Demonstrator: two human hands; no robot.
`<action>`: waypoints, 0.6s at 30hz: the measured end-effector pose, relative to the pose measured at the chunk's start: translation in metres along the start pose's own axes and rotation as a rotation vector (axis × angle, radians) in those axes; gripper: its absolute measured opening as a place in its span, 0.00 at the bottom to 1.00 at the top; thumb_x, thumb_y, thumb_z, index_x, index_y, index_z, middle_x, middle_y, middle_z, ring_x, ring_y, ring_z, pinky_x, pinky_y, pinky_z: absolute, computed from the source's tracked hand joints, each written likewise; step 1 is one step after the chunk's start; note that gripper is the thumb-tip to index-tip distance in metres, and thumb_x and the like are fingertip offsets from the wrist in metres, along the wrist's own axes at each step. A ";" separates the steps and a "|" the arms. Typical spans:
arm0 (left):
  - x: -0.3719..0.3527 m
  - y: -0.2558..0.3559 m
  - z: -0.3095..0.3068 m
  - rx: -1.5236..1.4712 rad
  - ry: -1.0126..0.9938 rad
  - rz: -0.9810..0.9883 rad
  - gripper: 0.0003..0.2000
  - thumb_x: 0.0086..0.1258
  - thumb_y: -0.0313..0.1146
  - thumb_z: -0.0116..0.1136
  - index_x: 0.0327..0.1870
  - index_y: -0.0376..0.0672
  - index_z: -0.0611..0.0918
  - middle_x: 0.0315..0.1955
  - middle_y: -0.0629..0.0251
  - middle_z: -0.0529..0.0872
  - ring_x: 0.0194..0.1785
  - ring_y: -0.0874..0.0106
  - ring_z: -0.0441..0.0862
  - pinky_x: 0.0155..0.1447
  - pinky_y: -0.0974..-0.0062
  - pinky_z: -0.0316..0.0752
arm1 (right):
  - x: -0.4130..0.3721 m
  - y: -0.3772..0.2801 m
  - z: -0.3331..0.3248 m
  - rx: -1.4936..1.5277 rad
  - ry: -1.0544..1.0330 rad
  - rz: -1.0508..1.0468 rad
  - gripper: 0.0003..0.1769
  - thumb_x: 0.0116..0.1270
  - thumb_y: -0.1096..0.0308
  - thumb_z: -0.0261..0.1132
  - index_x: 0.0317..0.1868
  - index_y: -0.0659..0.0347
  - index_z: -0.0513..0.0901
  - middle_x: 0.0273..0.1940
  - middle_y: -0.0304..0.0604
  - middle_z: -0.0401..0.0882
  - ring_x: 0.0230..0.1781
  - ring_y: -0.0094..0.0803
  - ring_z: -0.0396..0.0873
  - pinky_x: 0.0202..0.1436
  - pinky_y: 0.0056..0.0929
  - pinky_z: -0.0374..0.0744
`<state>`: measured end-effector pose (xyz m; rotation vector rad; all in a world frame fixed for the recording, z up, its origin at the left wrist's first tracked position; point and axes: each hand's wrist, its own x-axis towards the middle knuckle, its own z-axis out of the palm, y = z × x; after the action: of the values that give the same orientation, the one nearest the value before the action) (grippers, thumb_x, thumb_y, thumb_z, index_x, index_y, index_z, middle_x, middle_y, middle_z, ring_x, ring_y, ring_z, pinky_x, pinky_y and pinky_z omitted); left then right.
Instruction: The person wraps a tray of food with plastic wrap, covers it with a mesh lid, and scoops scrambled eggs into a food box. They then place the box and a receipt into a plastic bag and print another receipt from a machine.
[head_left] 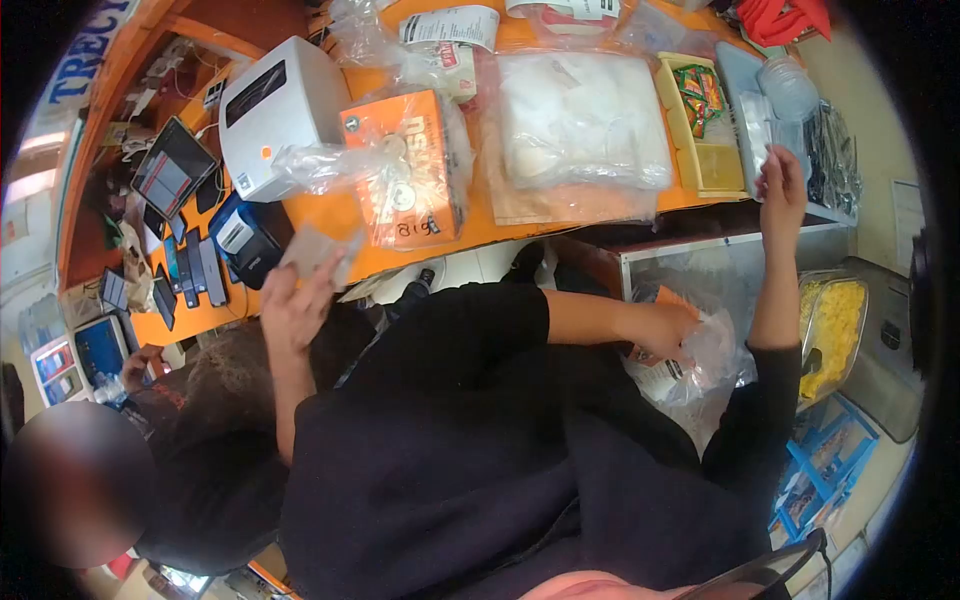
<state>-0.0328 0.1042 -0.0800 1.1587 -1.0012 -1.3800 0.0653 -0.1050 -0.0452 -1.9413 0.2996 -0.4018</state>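
Note:
Low to the right, my left hand (662, 328) reaches across my body and closes on a clear plastic bag (712, 352). Inside that bag are an orange-printed package and a white printed label (655, 382); my fingertips are partly hidden. My right hand (785, 182) is raised over the table's right end, pinching a slim clear plastic-wrapped packet (756, 122). Just left of it, a yellow tray (722, 178) holds green and orange sachets (697, 95). Clear plastic lids or bowls (787, 88) are stacked behind the packet.
A co-worker's hand (300, 305) at left holds a thin translucent packet (325, 250). The orange table bears a white machine (285, 115), an orange box (405, 170) and bagged white packs (585, 120). A container of yellow food (835, 335) and a blue rack (825, 460) stand at right.

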 end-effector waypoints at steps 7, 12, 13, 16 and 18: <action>0.043 -0.052 0.018 0.024 0.383 0.184 0.15 0.62 0.35 0.63 0.47 0.39 0.79 0.31 0.59 0.84 0.33 0.74 0.82 0.36 0.77 0.76 | -0.135 -0.022 -0.114 -0.187 -0.153 0.158 0.05 0.69 0.71 0.58 0.41 0.60 0.80 0.37 0.32 0.79 0.31 0.16 0.68 0.35 0.15 0.67; 0.039 -0.044 0.019 -0.211 0.356 0.036 0.16 0.60 0.38 0.65 0.44 0.38 0.80 0.26 0.63 0.83 0.30 0.75 0.82 0.32 0.78 0.77 | -0.222 -0.024 -0.132 -0.121 -0.340 0.354 0.04 0.64 0.75 0.61 0.37 0.64 0.82 0.36 0.35 0.81 0.35 0.20 0.75 0.40 0.20 0.72; 0.036 -0.040 0.023 -0.228 0.359 0.036 0.16 0.60 0.38 0.65 0.44 0.38 0.80 0.26 0.63 0.83 0.30 0.75 0.82 0.32 0.78 0.77 | -0.240 -0.030 -0.119 -0.121 -0.357 0.411 0.05 0.63 0.76 0.62 0.38 0.64 0.83 0.35 0.36 0.82 0.35 0.21 0.76 0.41 0.20 0.73; 0.024 -0.032 0.041 0.150 0.577 0.243 0.14 0.57 0.38 0.66 0.38 0.37 0.83 0.27 0.62 0.85 0.31 0.68 0.84 0.37 0.73 0.79 | -0.269 -0.013 -0.088 -0.179 -0.206 0.324 0.08 0.60 0.78 0.63 0.41 0.66 0.83 0.36 0.38 0.83 0.37 0.23 0.79 0.43 0.22 0.76; 0.025 -0.046 0.046 0.539 0.617 0.344 0.13 0.55 0.36 0.66 0.37 0.39 0.83 0.30 0.62 0.85 0.35 0.67 0.83 0.42 0.72 0.77 | -0.278 -0.005 -0.074 -0.197 -0.038 0.283 0.09 0.59 0.78 0.65 0.41 0.66 0.82 0.35 0.37 0.83 0.36 0.22 0.78 0.42 0.20 0.76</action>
<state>-0.0869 0.0847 -0.1192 1.5840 -1.0674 -0.4248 -0.2181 -0.0571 -0.0532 -2.0572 0.5999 -0.1539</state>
